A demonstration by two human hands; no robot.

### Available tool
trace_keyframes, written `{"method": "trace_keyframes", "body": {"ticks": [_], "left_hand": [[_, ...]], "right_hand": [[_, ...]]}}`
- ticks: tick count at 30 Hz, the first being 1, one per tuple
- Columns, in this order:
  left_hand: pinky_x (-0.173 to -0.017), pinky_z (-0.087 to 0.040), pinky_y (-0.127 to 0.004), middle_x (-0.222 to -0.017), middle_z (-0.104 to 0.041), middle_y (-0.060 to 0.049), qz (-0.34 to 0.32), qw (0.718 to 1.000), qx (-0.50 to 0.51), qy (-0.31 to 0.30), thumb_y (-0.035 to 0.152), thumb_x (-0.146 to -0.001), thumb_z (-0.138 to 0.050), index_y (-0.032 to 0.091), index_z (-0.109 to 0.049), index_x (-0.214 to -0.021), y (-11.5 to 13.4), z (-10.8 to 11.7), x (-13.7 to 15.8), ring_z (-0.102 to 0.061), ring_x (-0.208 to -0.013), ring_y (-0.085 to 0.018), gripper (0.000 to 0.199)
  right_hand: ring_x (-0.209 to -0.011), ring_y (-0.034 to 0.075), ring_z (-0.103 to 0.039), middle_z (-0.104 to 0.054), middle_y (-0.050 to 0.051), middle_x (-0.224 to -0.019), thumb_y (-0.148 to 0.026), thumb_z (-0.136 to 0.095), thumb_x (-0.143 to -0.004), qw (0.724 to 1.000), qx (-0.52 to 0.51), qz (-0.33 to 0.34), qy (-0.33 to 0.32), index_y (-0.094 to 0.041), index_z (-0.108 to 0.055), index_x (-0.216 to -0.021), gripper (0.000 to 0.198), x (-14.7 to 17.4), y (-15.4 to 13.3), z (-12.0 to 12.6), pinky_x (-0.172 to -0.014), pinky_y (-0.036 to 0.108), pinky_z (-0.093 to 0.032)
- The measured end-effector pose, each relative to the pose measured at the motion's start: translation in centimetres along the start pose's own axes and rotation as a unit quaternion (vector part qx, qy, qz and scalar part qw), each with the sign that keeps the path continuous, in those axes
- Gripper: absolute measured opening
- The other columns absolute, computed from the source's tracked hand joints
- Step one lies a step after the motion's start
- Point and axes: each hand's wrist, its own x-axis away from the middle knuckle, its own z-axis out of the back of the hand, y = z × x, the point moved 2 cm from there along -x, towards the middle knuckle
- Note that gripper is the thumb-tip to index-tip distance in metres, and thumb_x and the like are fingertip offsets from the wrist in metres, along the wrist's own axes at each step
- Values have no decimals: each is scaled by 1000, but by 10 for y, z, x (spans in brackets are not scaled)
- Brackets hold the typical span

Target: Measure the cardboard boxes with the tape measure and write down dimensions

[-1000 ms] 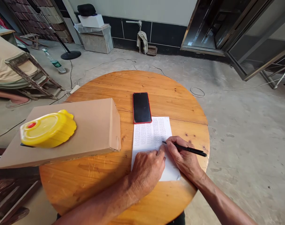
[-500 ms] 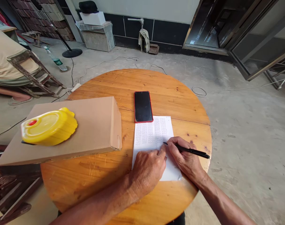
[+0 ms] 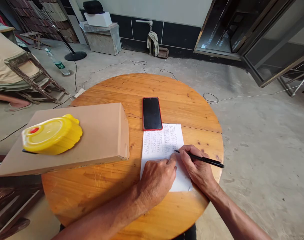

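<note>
Black pen (image 3: 210, 161), right of centre in the frame, is gripped by the right hand (image 3: 199, 168); I'd guide its tip lightly. Left hand (image 3: 158, 178) curls over the central white sheet (image 3: 160, 146), fully closed or not I can't tell; I'd press evenly.

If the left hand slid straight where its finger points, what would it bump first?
Probably the tip of the black pen in the right hand, just beyond the left hand, though the gap is hard to judge.
</note>
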Motion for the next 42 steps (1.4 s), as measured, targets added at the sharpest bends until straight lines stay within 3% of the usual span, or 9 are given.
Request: {"method": "trace_keyframes", "body": {"ticks": [28,35,42], "left_hand": [[-51,-43,-32,-76,-72,2,-3,1000,-7,25,20,-90,-51,23,-58,-114,-3,-6,1,-68,-64,-23,26],[-48,-41,-31,-77,-72,1,-7,1000,-10,27,21,-90,-51,23,-57,-116,-3,-6,1,-68,-64,-22,27],[-50,-42,-31,-77,-72,1,-1,1000,-16,1,21,-91,-49,24,-57,-120,-1,-3,0,-69,-65,-23,30]], "right_hand": [[-62,11,-58,-65,-2,-70,-20,-54,-89,1000,0,12,-3,-19,-62,-78,13,0,1,-2,-62,22,-43],[-61,12,-55,-64,-2,-69,-22,-54,-88,999,-7,-19,30,-20,-62,-78,13,3,4,1,-60,24,-42],[-63,14,-55,-62,-2,-69,-24,-53,-89,999,-15,-43,21,-20,-61,-77,15,2,5,1,-61,26,-41]]}}
